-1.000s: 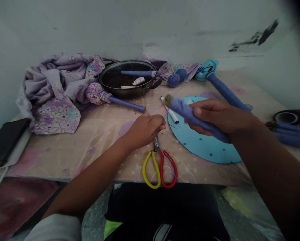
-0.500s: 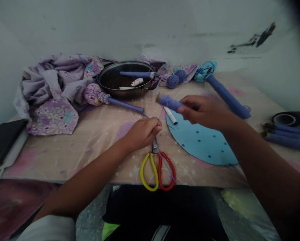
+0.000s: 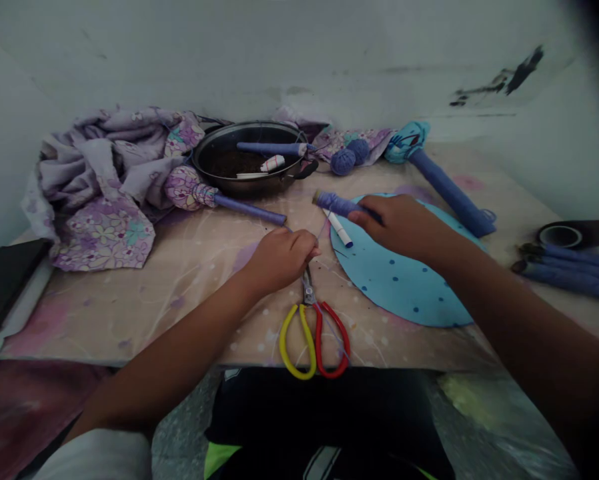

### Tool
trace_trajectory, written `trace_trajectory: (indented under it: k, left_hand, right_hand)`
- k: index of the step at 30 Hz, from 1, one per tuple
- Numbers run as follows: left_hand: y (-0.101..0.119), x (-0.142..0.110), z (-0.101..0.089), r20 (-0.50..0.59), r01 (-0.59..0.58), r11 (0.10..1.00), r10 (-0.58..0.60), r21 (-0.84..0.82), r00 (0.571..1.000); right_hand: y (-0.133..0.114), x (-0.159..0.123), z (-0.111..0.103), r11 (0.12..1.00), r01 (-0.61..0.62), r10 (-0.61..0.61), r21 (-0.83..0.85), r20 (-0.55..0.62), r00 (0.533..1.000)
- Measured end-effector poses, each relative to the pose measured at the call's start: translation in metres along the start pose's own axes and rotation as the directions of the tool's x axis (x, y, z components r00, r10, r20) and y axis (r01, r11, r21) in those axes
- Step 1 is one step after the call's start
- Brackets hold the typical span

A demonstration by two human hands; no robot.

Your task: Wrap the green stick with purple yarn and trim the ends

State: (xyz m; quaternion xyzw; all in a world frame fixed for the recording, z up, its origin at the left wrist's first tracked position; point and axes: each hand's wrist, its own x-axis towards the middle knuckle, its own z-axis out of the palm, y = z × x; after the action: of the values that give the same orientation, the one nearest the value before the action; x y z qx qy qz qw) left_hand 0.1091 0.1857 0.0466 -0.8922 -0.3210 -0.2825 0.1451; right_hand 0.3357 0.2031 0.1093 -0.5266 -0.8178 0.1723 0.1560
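In my right hand (image 3: 404, 223) is a slim tube wound with purple yarn (image 3: 335, 203), its bare brownish end pointing left. My left hand (image 3: 287, 257) is closed in a pinch on a strand of yarn (image 3: 324, 229) that runs up toward the tube. Below the left hand lie scissors (image 3: 308, 293) with one yellow and one red handle, the blade tips hidden under the hand. A round blue dotted sheet (image 3: 404, 287) lies beneath the right hand and forearm. A white marker (image 3: 340, 230) with a blue end rests at its left edge.
A dark pan (image 3: 219, 183) holds a wrapped stick and small white items. Floral fabric (image 3: 104, 227) is heaped at left, near a cloth-headed stick (image 3: 249, 208). Two yarn balls (image 3: 343, 162), a blue-headed stick (image 3: 449, 190), tape (image 3: 559, 237) and wrapped tubes (image 3: 569, 273) stand around.
The right hand and its tube have dropped slightly. My left hand has shifted a little to the left, still closed. The view has drifted slightly.
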Motion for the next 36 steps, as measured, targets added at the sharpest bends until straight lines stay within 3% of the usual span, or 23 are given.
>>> trace_trajectory:
  k: [2, 4, 5, 6, 8, 9, 10, 12, 14, 16, 17, 18, 20, 21, 23, 25, 26, 28, 29, 30, 33, 34, 36]
  left_hand:
    - [-0.003, 0.000, 0.001, -0.008, -0.024, 0.999, 0.024, 0.031, 1.000]
    - [-0.004, 0.000, 0.001, -0.027, -0.080, 0.997, 0.081, 0.020, 0.996]
    - [-0.003, -0.001, 0.000, -0.038, -0.122, 0.993, 0.122, 0.008, 0.992]
    - [-0.001, 0.000, 0.000, -0.043, -0.167, 0.986, 0.166, -0.007, 0.985]
    - [0.005, 0.001, -0.001, -0.060, -0.211, 0.977, 0.210, -0.009, 0.976]
    - [0.008, 0.002, -0.001, -0.056, -0.185, 0.983, 0.185, -0.003, 0.981]
    - [0.010, 0.004, 0.000, -0.056, -0.150, 0.989, 0.150, 0.015, 0.987]
    - [0.010, 0.006, 0.000, -0.025, -0.126, 0.991, 0.127, 0.044, 0.992]
    - [0.007, 0.007, 0.000, -0.002, -0.137, 0.989, 0.137, 0.053, 0.991]
    - [0.005, 0.007, -0.001, -0.015, -0.171, 0.985, 0.171, 0.026, 0.985]
    - [0.004, 0.006, -0.001, -0.032, -0.187, 0.982, 0.187, 0.003, 0.982]
    - [0.004, 0.006, -0.001, -0.052, -0.196, 0.980, 0.195, -0.017, 0.979]
    - [0.006, 0.004, -0.001, -0.074, -0.181, 0.983, 0.179, -0.026, 0.981]
    - [0.007, 0.003, 0.000, -0.075, -0.161, 0.987, 0.159, -0.014, 0.984]
    - [0.007, 0.002, 0.001, -0.073, -0.127, 0.992, 0.128, 0.025, 0.989]
    - [0.005, 0.002, 0.003, -0.081, -0.138, 0.989, 0.141, 0.045, 0.987]
    - [0.004, 0.002, 0.004, -0.087, -0.155, 0.987, 0.158, 0.040, 0.984]
    - [0.003, 0.001, 0.004, -0.092, -0.192, 0.981, 0.191, 0.001, 0.977]
    - [0.003, 0.001, 0.004, -0.096, -0.198, 0.980, 0.195, -0.024, 0.976]
    - [0.003, 0.001, 0.004, -0.101, -0.185, 0.982, 0.179, -0.046, 0.979]
    - [0.004, 0.001, 0.003, -0.119, -0.064, 0.995, 0.054, -0.078, 0.991]
    - [0.004, 0.001, 0.003, -0.117, -0.022, 0.996, 0.013, -0.083, 0.993]
    - [0.001, 0.000, 0.004, -0.099, 0.023, 0.996, -0.031, -0.087, 0.995]
  right_hand:
    - [-0.001, -0.003, -0.002, 0.998, 0.032, -0.016, -0.053, 0.280, 0.960]
    - [-0.006, -0.012, -0.008, 0.987, 0.027, -0.121, 0.157, 0.631, 0.766]
    - [-0.008, -0.017, -0.012, 0.955, -0.024, -0.198, 0.296, 0.694, 0.692]
    - [-0.010, -0.020, -0.016, 0.900, -0.079, -0.254, 0.430, 0.661, 0.706]
    - [-0.011, -0.021, -0.019, 0.801, -0.097, -0.170, 0.591, 0.380, 0.909]
    - [-0.010, -0.018, -0.018, 0.823, -0.068, -0.082, 0.564, 0.236, 0.968]
    - [-0.009, -0.015, -0.016, 0.892, -0.047, -0.019, 0.450, 0.140, 0.990]
    - [-0.006, -0.010, -0.011, 0.994, -0.022, 0.007, 0.107, 0.132, 0.991]
    - [-0.005, -0.010, -0.009, 0.998, 0.040, -0.022, -0.047, 0.324, 0.946]
    - [-0.007, -0.017, -0.011, 0.993, 0.074, -0.118, 0.097, 0.607, 0.786]
    - [-0.009, -0.021, -0.014, 0.974, 0.037, -0.182, 0.224, 0.672, 0.718]
    - [-0.011, -0.024, -0.016, 0.933, -0.016, -0.243, 0.360, 0.660, 0.711]
    - [-0.013, -0.026, -0.017, 0.849, -0.046, -0.214, 0.526, 0.423, 0.881]
    - [-0.014, -0.024, -0.016, 0.865, -0.016, -0.148, 0.502, 0.286, 0.947]
    - [-0.014, -0.017, -0.012, 0.975, 0.033, -0.061, 0.220, 0.119, 0.991]
    - [-0.014, -0.011, -0.009, 0.999, 0.051, -0.050, 0.001, 0.212, 0.976]
    - [-0.014, -0.010, -0.008, 0.998, 0.062, -0.053, -0.015, 0.353, 0.934]
    - [-0.015, -0.013, -0.010, 0.994, 0.040, -0.099, 0.106, 0.646, 0.757]
    - [-0.016, -0.016, -0.011, 0.979, 0.001, -0.149, 0.206, 0.707, 0.691]
    - [-0.017, -0.019, -0.012, 0.949, -0.044, -0.198, 0.313, 0.697, 0.689]
    - [-0.023, -0.024, -0.011, 0.851, -0.075, -0.171, 0.519, 0.411, 0.896]
    - [-0.024, -0.023, -0.009, 0.861, -0.061, -0.114, 0.506, 0.307, 0.945]
    - [-0.025, -0.018, -0.002, 0.946, -0.036, -0.015, 0.323, 0.153, 0.988]
